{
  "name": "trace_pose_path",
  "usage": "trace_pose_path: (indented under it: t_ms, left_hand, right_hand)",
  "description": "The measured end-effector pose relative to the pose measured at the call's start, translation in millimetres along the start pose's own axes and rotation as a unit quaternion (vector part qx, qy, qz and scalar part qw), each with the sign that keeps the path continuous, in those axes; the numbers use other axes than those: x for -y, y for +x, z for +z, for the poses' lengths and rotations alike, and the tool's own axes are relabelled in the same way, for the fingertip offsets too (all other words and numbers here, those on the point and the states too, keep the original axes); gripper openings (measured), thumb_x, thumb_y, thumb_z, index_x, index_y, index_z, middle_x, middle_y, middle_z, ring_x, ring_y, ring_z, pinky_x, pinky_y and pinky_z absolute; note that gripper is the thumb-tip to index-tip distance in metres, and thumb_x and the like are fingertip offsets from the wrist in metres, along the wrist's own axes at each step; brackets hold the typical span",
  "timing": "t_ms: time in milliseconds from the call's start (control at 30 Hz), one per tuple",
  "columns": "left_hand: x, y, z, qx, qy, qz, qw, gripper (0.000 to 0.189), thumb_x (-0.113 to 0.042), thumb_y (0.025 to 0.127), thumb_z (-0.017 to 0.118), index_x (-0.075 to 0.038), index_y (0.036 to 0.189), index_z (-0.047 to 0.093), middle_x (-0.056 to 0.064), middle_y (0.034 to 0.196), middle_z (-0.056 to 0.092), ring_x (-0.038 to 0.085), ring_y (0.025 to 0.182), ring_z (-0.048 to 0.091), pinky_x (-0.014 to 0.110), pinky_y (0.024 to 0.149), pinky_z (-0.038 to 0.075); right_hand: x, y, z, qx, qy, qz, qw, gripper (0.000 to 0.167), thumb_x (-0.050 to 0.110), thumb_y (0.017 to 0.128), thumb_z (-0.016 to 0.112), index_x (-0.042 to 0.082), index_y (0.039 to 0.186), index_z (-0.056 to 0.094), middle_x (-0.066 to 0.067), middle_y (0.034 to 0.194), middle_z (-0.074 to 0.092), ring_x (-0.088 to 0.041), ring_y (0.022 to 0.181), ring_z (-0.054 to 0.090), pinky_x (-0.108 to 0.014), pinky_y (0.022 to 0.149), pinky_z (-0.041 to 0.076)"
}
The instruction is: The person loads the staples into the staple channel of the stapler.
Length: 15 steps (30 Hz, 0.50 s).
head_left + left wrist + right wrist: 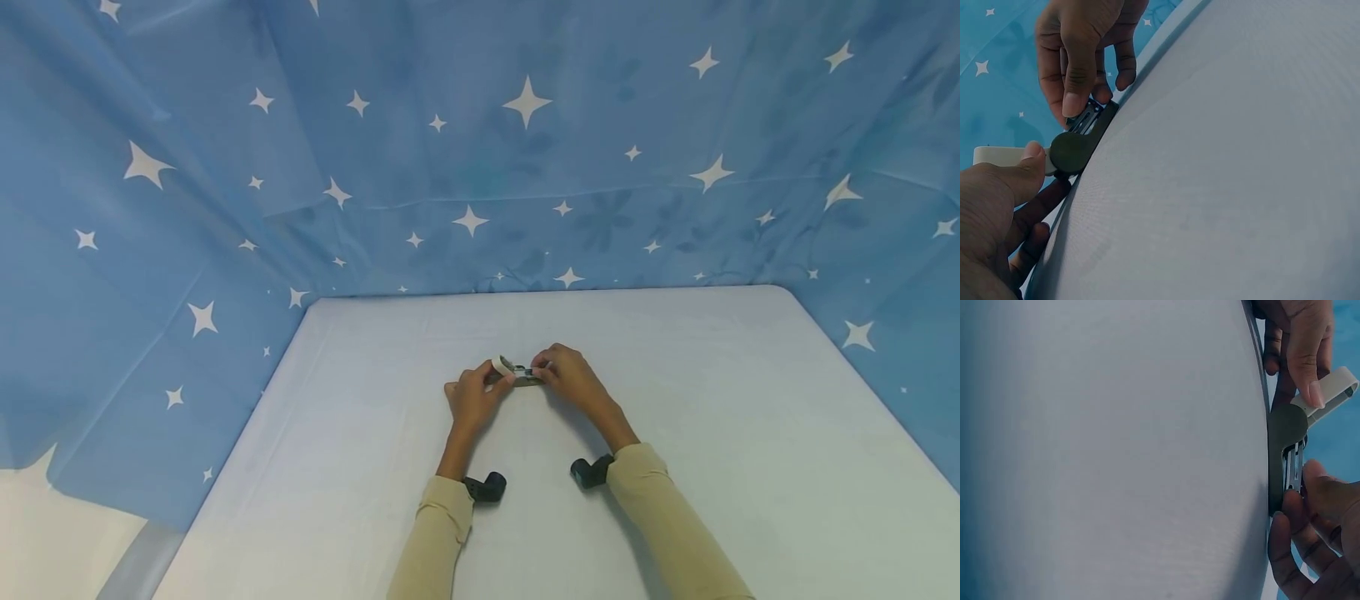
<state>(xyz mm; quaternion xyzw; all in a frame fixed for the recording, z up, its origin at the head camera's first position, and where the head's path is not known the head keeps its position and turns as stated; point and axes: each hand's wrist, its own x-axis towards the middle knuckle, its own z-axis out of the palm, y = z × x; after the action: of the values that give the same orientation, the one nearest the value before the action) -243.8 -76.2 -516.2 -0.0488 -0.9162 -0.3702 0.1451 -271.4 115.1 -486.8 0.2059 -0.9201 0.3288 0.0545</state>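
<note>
A small stapler point(1286, 428) with a dark green base sits low at the white tabletop, its pale cover point(1337, 387) swung up and back. The metal magazine point(1294, 467) lies exposed along the base. My left hand point(472, 398) grips the stapler at the hinge end, thumb on the pale cover beside the round dark hinge point(1071, 153). At the opposite end, my right hand point(573, 379) pinches the tip of the magazine between thumb and fingers. Whether staples are inside is too small to tell.
The white table point(360, 450) extends around both hands. A blue curtain point(420, 167) with white stars hangs behind it and along the sides. Black wrist cameras point(491, 487) are worn at both beige sleeves point(442, 517).
</note>
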Motion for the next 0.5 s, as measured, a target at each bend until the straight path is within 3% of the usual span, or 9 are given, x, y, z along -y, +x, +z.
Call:
trace_pose_path:
  t_ms: [300, 500]
  left_hand:
    - [0.8, -0.8, 0.3, 0.000, -0.001, 0.003, 1.0000, 0.030, -0.046, 0.086, 0.069, -0.020, 0.101, 0.070, 0.002, 0.101, 0.076, 0.026, 0.094, 0.066, 0.040, 0.077, 0.028]
    - [0.6, -0.5, 0.3, 0.002, 0.002, 0.001, 1.0000, 0.029, -0.045, 0.086, 0.069, -0.021, 0.102, 0.070, 0.001, 0.101, 0.076, 0.025, 0.095, 0.066, 0.040, 0.078, 0.028]
  right_hand:
    - [2.4, -1.1, -0.9, 0.002, -0.012, -0.006, 0.9999, 0.011, 0.015, 0.088, 0.072, 0.007, 0.096, 0.075, -0.007, 0.093, 0.069, -0.023, 0.087, 0.065, -0.042, 0.080, 0.052]
    - [2.3, -0.2, 0.1, 0.001, 0.014, 0.012, 0.9998, 0.007, 0.013, 0.088, 0.073, 0.008, 0.093, 0.075, -0.007, 0.093, 0.070, -0.023, 0.088, 0.066, -0.041, 0.079, 0.052]
